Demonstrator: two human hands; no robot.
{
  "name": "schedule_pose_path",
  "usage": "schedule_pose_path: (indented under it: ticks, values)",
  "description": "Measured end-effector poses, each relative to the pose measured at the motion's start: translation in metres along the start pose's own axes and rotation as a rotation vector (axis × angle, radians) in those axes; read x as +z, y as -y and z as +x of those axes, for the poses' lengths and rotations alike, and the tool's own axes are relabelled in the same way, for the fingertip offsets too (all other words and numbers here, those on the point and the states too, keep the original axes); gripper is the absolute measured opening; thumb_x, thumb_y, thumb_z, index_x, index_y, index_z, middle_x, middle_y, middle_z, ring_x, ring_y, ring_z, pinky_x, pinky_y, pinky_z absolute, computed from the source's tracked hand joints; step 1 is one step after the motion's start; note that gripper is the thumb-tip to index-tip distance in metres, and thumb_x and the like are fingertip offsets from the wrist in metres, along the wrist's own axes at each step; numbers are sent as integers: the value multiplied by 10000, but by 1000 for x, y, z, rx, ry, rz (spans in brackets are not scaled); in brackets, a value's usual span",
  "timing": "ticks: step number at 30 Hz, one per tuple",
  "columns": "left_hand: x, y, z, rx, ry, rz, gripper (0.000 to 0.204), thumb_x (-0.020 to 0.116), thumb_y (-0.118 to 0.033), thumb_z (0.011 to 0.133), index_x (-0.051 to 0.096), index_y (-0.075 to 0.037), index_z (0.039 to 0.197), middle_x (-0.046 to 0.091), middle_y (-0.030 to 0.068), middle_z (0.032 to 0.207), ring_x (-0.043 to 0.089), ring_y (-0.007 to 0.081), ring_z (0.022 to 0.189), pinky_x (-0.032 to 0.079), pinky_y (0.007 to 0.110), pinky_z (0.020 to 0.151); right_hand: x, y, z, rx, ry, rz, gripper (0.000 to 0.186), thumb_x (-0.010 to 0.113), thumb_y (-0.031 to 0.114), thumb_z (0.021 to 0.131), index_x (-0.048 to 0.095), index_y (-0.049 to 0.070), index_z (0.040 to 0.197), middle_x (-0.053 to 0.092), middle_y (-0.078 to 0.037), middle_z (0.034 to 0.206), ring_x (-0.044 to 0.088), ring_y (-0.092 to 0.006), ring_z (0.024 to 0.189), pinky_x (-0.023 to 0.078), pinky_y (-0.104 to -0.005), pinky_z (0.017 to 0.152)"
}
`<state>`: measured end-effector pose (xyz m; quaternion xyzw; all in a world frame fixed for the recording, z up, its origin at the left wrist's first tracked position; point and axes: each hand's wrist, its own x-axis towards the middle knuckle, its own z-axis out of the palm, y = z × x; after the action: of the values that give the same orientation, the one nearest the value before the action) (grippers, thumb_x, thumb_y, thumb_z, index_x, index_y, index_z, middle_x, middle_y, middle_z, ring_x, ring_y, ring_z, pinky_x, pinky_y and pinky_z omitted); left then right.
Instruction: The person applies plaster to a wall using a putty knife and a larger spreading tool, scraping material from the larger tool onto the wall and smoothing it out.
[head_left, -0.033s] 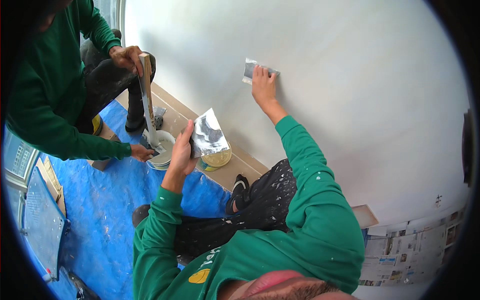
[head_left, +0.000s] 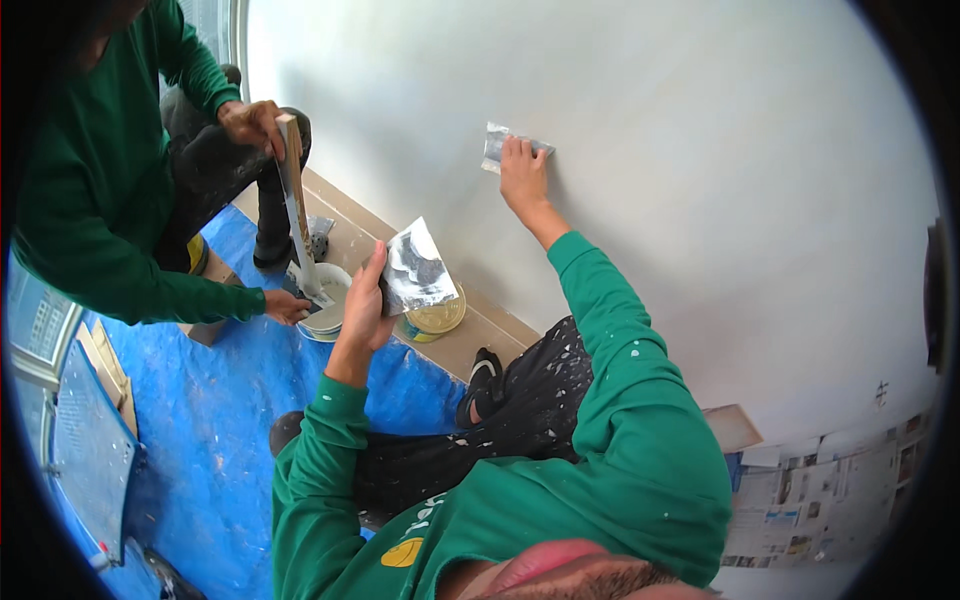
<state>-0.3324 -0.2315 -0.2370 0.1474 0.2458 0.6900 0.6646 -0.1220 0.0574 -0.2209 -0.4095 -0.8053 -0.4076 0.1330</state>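
My right hand grips a wide metal putty knife, its blade laid against the white wall. The fingers are bent over the back of the blade, and the handle is hidden. Lower and to the left, my left hand is closed round the grip of a second broad filling knife. White putty is smeared over the shiny face of that blade, which is held up and apart from the wall.
At left a co-worker in a green top holds a wooden-edged board and a scraper over a white bucket. A yellowish-lidded tub stands by the wall. Blue sheeting covers the floor. Newspaper lies at lower right.
My right hand and its putty knife have slid slightly left and down along the wall. My left hand is nearly still; the co-worker's pose is almost the same.
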Motion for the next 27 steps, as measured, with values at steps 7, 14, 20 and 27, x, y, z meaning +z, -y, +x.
schedule_pose_path:
  ticks: [7, 14, 20, 27]
  values:
    - [-3, -5, -2, 80, -31, 76, 482, 524, -414, 1029, 580, 12, 1246, 659, 85, 1199, 648, 192, 1076, 505, 344, 958, -33, 38, -65, 225, 412, 650, 347, 571, 96, 834, 626, -18, 1157, 573, -117, 1136, 524, -283, 1130, 435, -463, 910]
    - [13, -12, -11, 3, -89, 80, 695, 532, -587, 966, 469, -58, 1413, 555, 62, 1380, 553, 223, 1241, 443, 397, 1038, -155, 30, -174, 1174, 502, 2426, 306, 572, 86, 883, 601, -18, 1169, 665, -116, 1101, 647, -245, 996, 511, -416, 882]
    - [17, -12, -11, -135, -64, -12, 562, 557, -541, 968, 558, -96, 1312, 674, 19, 1197, 673, 196, 1044, 547, 349, 879, -210, -15, -226, 1403, 156, 2907, 351, 538, 236, 962, 563, 46, 1256, 664, -97, 1178, 641, -233, 1095, 513, -417, 927]
    - [35, 19, -27, -59, -97, 26, 426, 531, -446, 1013, 619, -90, 1230, 700, 12, 1147, 688, 168, 991, 553, 341, 854, -228, -46, -219, 1517, -228, 2315, 401, 454, 405, 1048, 595, 57, 1187, 699, -69, 1033, 685, -199, 830, 558, -357, 675]
